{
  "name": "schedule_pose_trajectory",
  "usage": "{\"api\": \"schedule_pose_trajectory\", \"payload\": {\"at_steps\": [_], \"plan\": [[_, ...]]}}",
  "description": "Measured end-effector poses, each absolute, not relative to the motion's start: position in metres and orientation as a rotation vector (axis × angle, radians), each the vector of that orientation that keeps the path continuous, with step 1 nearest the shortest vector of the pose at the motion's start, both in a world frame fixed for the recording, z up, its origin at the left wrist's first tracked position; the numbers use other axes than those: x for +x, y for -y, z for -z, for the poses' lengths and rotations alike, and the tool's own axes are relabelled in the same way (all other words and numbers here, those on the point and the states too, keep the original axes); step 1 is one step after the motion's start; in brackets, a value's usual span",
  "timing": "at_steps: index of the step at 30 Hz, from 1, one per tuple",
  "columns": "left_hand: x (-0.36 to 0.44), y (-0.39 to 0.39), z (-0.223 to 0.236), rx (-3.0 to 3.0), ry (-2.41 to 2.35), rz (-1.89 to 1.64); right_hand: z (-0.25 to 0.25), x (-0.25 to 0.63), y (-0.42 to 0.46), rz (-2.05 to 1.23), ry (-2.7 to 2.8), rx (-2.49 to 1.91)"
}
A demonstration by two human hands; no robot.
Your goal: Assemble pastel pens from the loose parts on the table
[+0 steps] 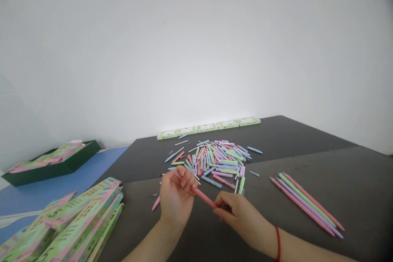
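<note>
A pink pen barrel (pixel 204 197) stretches between my two hands above the dark table. My left hand (pixel 178 192), palm turned up and fingers curled, closes around its left end. My right hand (pixel 244 217) pinches the other end between thumb and fingers; a red cord circles that wrist. Just beyond the hands is a heap of pastel pen parts (pixel 215 159) in pink, blue, green and purple, with thin white refills among them. A pink pen piece (pixel 156 203) lies beside my left hand, partly hidden by it.
Several pens (pixel 307 204) lie side by side on the right of the table (pixel 322 147). Flat green-and-white boxes (pixel 208 127) line the far edge by the wall. Printed cartons (pixel 82 221) are stacked at the near left. Behind them, a dark green tray (pixel 73 163) holds more packaging.
</note>
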State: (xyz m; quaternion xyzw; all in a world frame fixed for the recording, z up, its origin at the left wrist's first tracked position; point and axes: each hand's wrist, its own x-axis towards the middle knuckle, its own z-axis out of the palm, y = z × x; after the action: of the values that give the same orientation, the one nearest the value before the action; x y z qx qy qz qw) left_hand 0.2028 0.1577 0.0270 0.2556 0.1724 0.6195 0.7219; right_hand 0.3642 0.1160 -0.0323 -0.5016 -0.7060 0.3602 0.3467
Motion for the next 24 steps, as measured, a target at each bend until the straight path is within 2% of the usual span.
{"api": "schedule_pose_trajectory", "payload": {"at_steps": [4, 12, 18, 24], "plan": [[0.205, -0.154, -0.028, 0.606, -0.355, -1.371, 0.044, 0.363, -0.124, -1.287, 1.612, -1.179], [0.206, -0.153, -0.034, 0.608, -0.327, -1.412, 0.042, 0.364, -0.123, -1.709, 1.218, -0.851], [0.209, -0.152, -0.029, 0.62, -0.322, -1.423, 0.042, 0.365, -0.125, -1.628, 1.299, -0.828], [0.213, -0.152, -0.017, 0.664, -0.295, -1.418, 0.04, 0.367, -0.124, -1.832, 1.07, -0.744]]}}
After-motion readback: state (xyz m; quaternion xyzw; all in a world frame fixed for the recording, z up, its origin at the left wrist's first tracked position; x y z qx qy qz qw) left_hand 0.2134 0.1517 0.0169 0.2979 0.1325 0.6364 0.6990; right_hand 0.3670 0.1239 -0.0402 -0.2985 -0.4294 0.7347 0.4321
